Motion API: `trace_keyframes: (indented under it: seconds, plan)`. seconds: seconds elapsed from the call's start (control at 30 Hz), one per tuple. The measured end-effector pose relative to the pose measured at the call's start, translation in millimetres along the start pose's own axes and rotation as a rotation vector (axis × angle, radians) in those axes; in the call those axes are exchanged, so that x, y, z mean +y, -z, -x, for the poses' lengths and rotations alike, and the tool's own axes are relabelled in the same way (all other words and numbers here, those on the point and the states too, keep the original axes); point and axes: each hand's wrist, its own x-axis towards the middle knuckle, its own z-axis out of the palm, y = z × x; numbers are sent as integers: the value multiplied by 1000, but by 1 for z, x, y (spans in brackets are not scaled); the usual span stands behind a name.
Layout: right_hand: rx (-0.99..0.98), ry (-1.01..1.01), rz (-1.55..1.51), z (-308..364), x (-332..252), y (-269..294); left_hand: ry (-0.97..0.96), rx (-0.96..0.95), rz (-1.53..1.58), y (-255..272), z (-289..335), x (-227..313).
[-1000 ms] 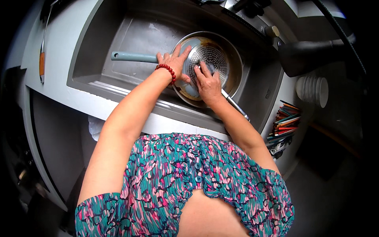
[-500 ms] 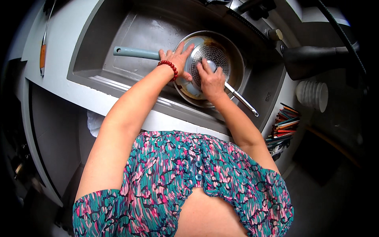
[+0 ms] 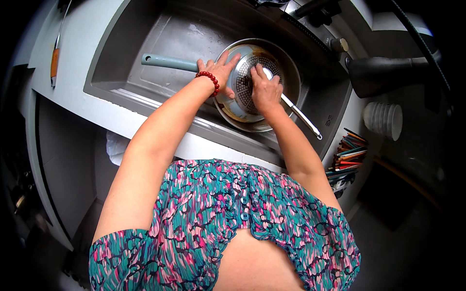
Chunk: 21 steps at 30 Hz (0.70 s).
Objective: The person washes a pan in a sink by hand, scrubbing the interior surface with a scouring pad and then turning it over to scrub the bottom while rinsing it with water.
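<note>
1. Bracing the overturned pan [image 3: 244, 86], the left hand [image 3: 218, 72] lies with fingers splayed on its pale wall beside the blue-grey handle [image 3: 172, 62]; they clasp nothing.
2. Pan: base upward in the grey sink [image 3: 177, 36], brown staining near its perforated disc.
3. Right hand [image 3: 267, 92]: fingers bent around the head end of a silver-handled utensil [image 3: 302, 117], over the disc; the grip is partly hidden.
4. Change: over the last half second, right hand and utensil have shifted rightward across the disc, while the left hand has stayed put. Judged from this, the work has reached another patch of the base, the pan held steady.
5. Writing: a small marking [image 3: 328, 120] on the sink's right wall, too small to read.
</note>
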Motion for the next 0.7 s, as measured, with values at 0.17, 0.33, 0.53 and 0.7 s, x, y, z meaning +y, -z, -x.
trace_keyframes:
  seconds: [0.17, 0.33, 0.53, 0.7]
  plan:
    - [-41, 216, 42, 44, -7, -9, 22, 15, 8, -5, -1, -1]
    - [93, 161, 21, 16, -1, -18, 12, -20, 5, -1, -2, 0]
    - [30, 124, -51, 3, -4, -9, 7, -38, 33, 1, 0, -4]
    - [109, 330, -78, 40, -6, -11, 11, -70, 0, 1, -5, -1]
